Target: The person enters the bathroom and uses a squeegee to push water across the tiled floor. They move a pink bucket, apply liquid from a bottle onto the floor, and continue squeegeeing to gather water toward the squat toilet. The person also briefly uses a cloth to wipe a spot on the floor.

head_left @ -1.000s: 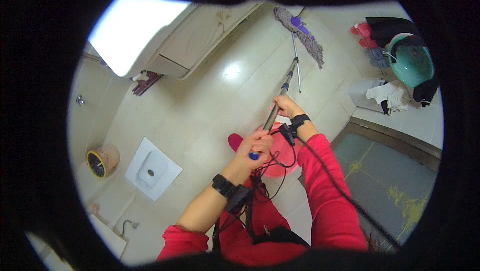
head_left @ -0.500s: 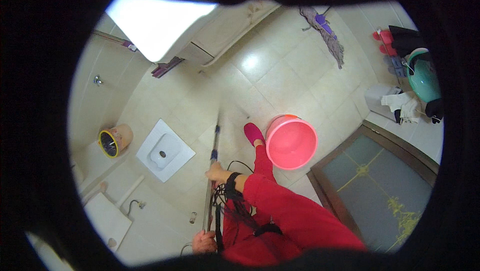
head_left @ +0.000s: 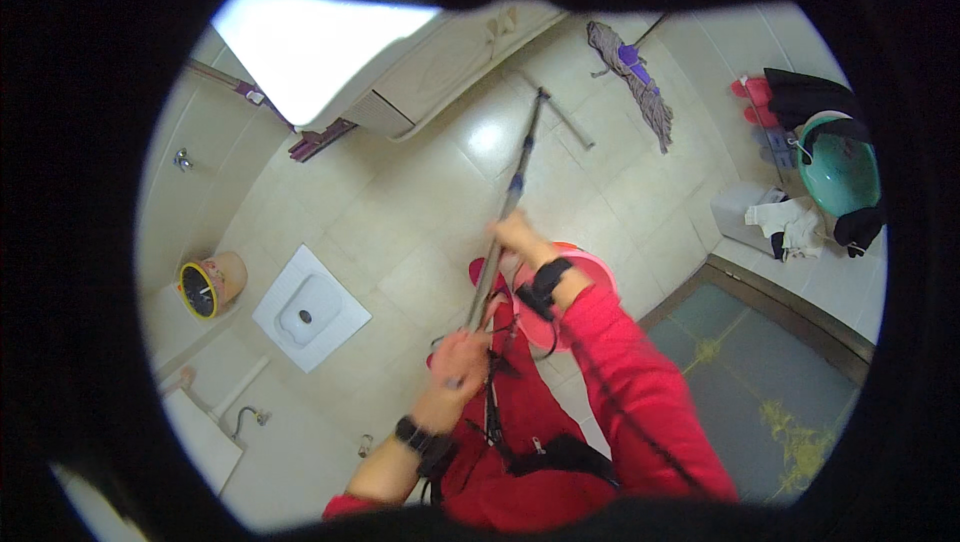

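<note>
A long-handled floor squeegee (head_left: 528, 150) reaches away from me, its narrow bar-shaped head (head_left: 570, 124) lying on the tiles between the white cabinet and a grey string mop. Partway down the pole, my right hand (head_left: 516, 232) is wrapped round it. Lower on the same pole, close to my body, my left hand (head_left: 461, 358) grips its near end and looks slightly blurred. Behind my right wrist stands a pink bucket (head_left: 590, 267), partly covered by my forearm. My foot in a red slipper (head_left: 478, 269) shows beside the bucket.
The string mop (head_left: 640, 82) with a purple clamp lies at the far right. To the left are a squat toilet (head_left: 305, 317) and a waste bin (head_left: 212, 284). A green basin (head_left: 838, 167) and cloths sit on the right ledge, near a dark-framed door (head_left: 745, 382).
The squeegee head has swung forward and right from the middle of the floor. Both hands moved up and right with the pole, and my right arm now crosses the bucket.
</note>
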`<move>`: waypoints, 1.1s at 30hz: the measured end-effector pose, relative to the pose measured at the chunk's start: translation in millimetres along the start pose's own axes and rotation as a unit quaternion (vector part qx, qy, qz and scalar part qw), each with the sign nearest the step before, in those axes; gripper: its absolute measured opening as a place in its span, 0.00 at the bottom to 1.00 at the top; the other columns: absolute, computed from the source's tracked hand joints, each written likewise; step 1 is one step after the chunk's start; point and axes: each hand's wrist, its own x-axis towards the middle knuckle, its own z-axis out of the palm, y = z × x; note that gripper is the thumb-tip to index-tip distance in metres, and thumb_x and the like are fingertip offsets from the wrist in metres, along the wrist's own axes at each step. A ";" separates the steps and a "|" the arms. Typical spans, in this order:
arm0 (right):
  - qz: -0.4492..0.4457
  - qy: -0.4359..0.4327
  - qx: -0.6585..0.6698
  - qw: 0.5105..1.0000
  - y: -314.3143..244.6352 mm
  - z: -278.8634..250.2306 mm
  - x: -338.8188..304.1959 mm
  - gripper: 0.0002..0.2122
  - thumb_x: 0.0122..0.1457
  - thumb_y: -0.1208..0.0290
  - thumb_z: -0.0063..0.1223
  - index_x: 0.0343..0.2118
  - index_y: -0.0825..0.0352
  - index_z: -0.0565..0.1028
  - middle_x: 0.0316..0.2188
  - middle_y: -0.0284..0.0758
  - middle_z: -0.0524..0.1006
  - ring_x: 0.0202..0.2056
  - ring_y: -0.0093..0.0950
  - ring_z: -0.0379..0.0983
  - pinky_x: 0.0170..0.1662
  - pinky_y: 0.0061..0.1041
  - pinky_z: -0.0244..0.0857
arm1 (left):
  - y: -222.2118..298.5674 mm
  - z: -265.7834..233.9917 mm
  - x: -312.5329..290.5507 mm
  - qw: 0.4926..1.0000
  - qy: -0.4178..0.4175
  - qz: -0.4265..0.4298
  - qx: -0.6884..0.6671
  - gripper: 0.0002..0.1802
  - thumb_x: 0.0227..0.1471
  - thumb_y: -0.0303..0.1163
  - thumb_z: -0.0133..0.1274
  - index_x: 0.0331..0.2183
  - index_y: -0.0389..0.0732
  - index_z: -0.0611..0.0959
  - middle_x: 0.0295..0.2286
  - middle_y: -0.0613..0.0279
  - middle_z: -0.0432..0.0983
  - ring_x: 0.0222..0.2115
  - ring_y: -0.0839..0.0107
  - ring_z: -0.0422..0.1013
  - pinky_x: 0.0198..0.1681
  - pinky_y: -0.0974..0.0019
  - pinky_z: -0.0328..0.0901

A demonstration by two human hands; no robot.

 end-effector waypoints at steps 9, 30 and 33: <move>-0.068 -0.155 -0.303 0.938 -9.0 -21.2 35.2 0.14 0.47 0.68 0.47 0.31 0.77 0.70 0.25 0.46 0.73 0.22 0.41 0.72 0.26 0.37 0.65 | -3.7 -6.4 34.4 0.053 0.076 0.325 0.941 0.06 0.54 0.35 0.39 0.31 0.44 0.68 0.11 0.72 0.58 0.08 0.79 0.57 0.11 0.78 0.55; 0.201 -0.009 0.351 0.914 18.0 12.1 -152.8 0.16 0.49 0.76 0.45 0.38 0.75 0.54 0.24 0.44 0.66 0.18 0.36 0.71 0.15 0.37 0.68 | 54.6 -73.3 -81.4 -0.080 0.133 0.419 0.895 0.29 0.56 0.31 0.36 0.58 0.47 0.49 0.18 0.64 0.56 0.08 0.85 0.51 0.06 0.81 0.48; 0.154 0.054 0.438 0.884 61.1 -69.0 -124.3 0.08 0.50 0.77 0.43 0.31 0.73 0.60 0.18 0.40 0.66 0.18 0.34 0.70 0.17 0.39 0.68 | 63.3 -46.4 6.0 -0.163 0.283 0.409 0.852 0.25 0.56 0.33 0.37 0.55 0.44 0.55 0.17 0.65 0.57 0.07 0.85 0.50 0.05 0.80 0.47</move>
